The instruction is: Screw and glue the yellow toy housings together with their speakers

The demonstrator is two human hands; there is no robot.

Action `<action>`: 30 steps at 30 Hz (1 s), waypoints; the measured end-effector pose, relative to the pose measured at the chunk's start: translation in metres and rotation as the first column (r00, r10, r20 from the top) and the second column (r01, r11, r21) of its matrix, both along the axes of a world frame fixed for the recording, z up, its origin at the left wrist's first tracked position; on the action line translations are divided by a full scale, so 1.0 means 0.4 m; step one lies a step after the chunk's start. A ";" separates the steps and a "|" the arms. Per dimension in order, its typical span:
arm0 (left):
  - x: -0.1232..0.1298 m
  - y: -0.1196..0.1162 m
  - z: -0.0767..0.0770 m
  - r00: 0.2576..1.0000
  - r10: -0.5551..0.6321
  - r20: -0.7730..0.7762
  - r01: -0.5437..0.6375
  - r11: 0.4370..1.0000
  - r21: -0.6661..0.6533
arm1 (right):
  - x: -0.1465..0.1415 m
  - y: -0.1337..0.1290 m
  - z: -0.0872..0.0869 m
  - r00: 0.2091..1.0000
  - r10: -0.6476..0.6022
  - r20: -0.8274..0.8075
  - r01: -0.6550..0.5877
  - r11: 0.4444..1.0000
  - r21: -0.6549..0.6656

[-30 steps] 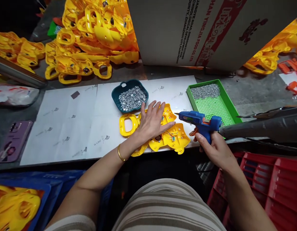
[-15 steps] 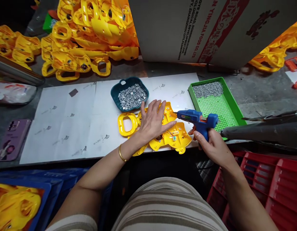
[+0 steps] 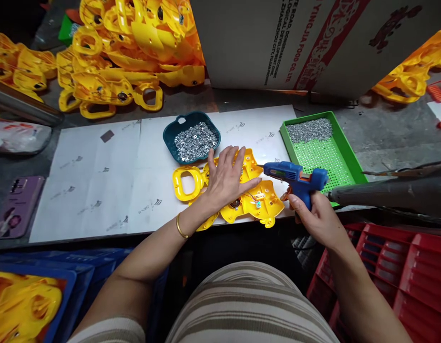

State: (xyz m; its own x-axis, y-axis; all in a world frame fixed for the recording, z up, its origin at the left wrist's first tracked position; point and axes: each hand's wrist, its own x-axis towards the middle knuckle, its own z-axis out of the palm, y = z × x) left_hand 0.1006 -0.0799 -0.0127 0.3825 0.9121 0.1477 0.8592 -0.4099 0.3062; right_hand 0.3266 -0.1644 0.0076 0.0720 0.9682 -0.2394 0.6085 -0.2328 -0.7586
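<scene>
Two yellow plastic shell halves lie side by side with their insides up: the nearer shell half (image 3: 268, 200) shows wires and a small circuit board, the farther shell half (image 3: 251, 164) sits just beyond it. My left hand (image 3: 225, 178) rests flat across both, fingers spread, covering their middle parts. In my right hand (image 3: 315, 212) is a blue hot glue gun (image 3: 286, 170), fingers wrapped round its handle. The gun's nozzle points left, at the right edge of the farther shell; whether it touches, I cannot tell.
Behind the shells stands a dark teal basin (image 3: 170, 143) of small metal parts. A green tray (image 3: 349, 152) with screws is at the right. A purple phone (image 3: 20, 205) lies far left. Yellow shells (image 3: 134, 57) are heaped behind, beside a large carton (image 3: 249, 47). Red crates (image 3: 406, 281) stand below right.
Both hands, the glue gun and the shells keep nearly the same places. The whole view has shifted slightly.
</scene>
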 end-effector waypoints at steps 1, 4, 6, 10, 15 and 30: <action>0.000 0.000 0.001 1.000 -0.002 0.000 0.002 1.000 -0.001 | 0.000 0.000 0.001 1.000 -0.014 0.002 0.014 1.000 -0.004; 0.001 -0.001 0.004 1.000 0.005 -0.010 -0.005 1.000 -0.014 | 0.000 0.006 -0.001 1.000 -0.027 -0.004 0.026 0.999 -0.027; 0.003 -0.002 0.006 1.000 0.013 -0.022 -0.013 1.000 -0.023 | -0.001 0.010 -0.004 1.000 -0.012 -0.018 0.011 0.999 -0.049; 0.006 -0.003 0.005 0.999 0.021 -0.034 -0.022 1.000 -0.022 | -0.002 0.012 -0.010 1.000 -0.013 0.020 0.014 0.999 -0.052; 0.008 -0.004 0.002 0.999 0.029 -0.034 -0.029 0.999 -0.020 | -0.003 0.011 -0.007 0.997 0.010 0.073 -0.010 1.000 0.001; 0.010 -0.005 0.005 0.998 0.037 -0.060 -0.039 0.999 -0.034 | -0.009 0.013 0.001 0.993 0.042 0.106 -0.041 0.999 -0.010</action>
State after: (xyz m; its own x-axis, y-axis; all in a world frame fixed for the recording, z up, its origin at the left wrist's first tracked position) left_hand 0.1046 -0.0817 -0.0106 0.3549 0.9303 0.0932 0.8909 -0.3667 0.2680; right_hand 0.3230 -0.1591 0.0081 0.0575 0.9691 -0.2398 0.6948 -0.2113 -0.6875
